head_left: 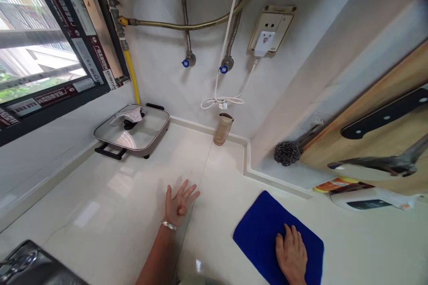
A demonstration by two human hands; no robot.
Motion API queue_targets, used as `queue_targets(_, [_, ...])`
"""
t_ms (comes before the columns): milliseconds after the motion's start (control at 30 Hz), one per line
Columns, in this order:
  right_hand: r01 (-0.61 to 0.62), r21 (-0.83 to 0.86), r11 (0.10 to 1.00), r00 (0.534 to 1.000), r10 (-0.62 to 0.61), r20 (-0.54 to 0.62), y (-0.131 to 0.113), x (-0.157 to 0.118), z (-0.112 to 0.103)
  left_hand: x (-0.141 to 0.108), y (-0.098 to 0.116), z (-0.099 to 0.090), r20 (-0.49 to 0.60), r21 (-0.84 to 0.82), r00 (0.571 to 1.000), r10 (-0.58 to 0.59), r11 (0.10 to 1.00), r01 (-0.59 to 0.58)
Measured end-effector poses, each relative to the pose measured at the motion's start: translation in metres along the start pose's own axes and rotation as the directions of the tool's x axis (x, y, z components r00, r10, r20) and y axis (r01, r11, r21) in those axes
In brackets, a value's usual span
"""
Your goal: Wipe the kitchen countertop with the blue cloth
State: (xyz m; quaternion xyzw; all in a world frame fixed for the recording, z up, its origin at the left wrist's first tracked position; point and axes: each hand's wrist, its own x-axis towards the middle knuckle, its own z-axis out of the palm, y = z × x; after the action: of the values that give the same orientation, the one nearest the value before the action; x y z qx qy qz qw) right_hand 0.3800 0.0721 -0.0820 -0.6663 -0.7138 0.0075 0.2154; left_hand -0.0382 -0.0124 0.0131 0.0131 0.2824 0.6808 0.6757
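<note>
My left hand (179, 203) is raised above the pale counter (133, 205), palm up, with its fingers spread and nothing in it. A silvery bracelet (168, 225) circles that wrist. My right hand (292, 249) lies palm down on a dark blue cloth (256, 236), its fingers stretched out on the fabric. The cloth is spread flat on the counter at the lower right. Against the back wall stands a small brownish translucent cup (223, 129), apart from both hands.
An electric pan with a glass lid (150, 127) sits back left. A wooden board (374, 120), knife (384, 113) and steel scrubber (287, 153) are at the right, near a white bottle (361, 200). Cables hang by the socket (272, 31). A dark metal object (40, 267) occupies the lower left.
</note>
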Motion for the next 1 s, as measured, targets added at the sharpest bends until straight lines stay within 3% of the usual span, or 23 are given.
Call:
queue_targets(133, [-0.122,0.010,0.992,0.988,0.121,0.093,-0.006,0.020,-0.001,-0.004,-0.001,0.000,0.005,-0.026,1.000,0.010,1.000,-0.009])
queue_targets(267, [-0.107,-0.078,0.991,0.988,0.115,0.102,-0.023,0.031,0.005,-0.011,-0.002,0.001,-0.003,-0.047,1.000,0.020,0.999,-0.020])
queue_targets(500, [0.048,-0.198,0.979,0.999,-0.047,0.011,-0.039,0.019,0.009,-0.028,-0.007,0.000,0.010,-0.026,1.000,0.007,1.000,-0.007])
queue_targets(700, [0.245,-0.188,0.951,0.969,-0.245,0.021,-0.047,-0.026,-0.005,-0.027,-0.021,0.012,0.015,-0.017,1.000,-0.025,1.000,0.025])
queue_targets(800, [0.341,-0.147,0.928,0.940,-0.335,0.069,-0.036,-0.055,-0.013,-0.024,-0.026,0.018,0.024,-0.011,0.998,-0.053,0.999,0.053])
queue_targets(900, [0.409,-0.112,0.906,0.907,-0.391,0.154,-0.004,-0.071,-0.024,-0.021,-0.028,0.020,0.023,0.002,0.997,-0.078,0.997,0.078])
queue_targets(1000, [0.321,-0.118,0.940,0.936,-0.295,0.194,0.040,-0.070,-0.033,-0.019,-0.028,0.018,0.014,0.008,0.995,-0.095,0.995,0.095])
